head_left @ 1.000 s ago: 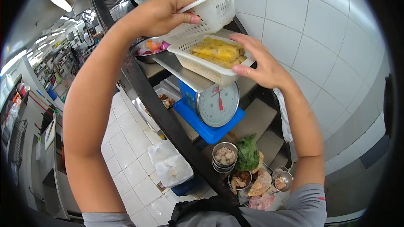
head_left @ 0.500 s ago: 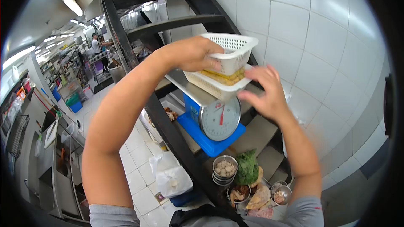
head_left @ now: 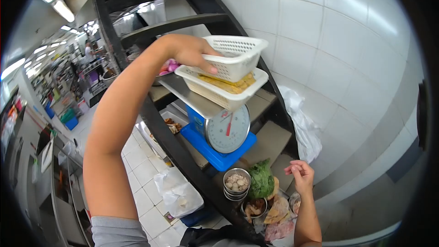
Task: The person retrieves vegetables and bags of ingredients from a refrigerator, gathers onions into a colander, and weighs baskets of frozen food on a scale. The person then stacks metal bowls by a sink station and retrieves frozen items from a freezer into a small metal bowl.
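Note:
My left hand [head_left: 197, 56] grips the near left side of an upper white perforated basket [head_left: 235, 66]. This basket rests on or just above yellow wrapped items [head_left: 233, 85] lying in a lower white basket [head_left: 214, 92]. The lower basket sits on the metal pan of a blue dial scale [head_left: 218, 152], whose red needle shows on the round face. My right hand [head_left: 302, 175] is low on the right, above the food on the lower step, with its fingers curled together. Nothing can be made out in it.
The scale stands on dark-framed stairs [head_left: 160, 130]. Below are stacked metal bowls [head_left: 236, 185], leafy greens [head_left: 261, 180] and pink meat [head_left: 280, 230]. A bowl of purple onions [head_left: 170, 67] is behind the scale. A white plastic bag [head_left: 302, 126] hangs by the tiled wall. A distant person [head_left: 88, 51] stands far left.
My left hand has lowered the upper basket from a tilt onto or close to the yellow items. My right hand has left the lower basket and dropped to the lower right, its fingers closing.

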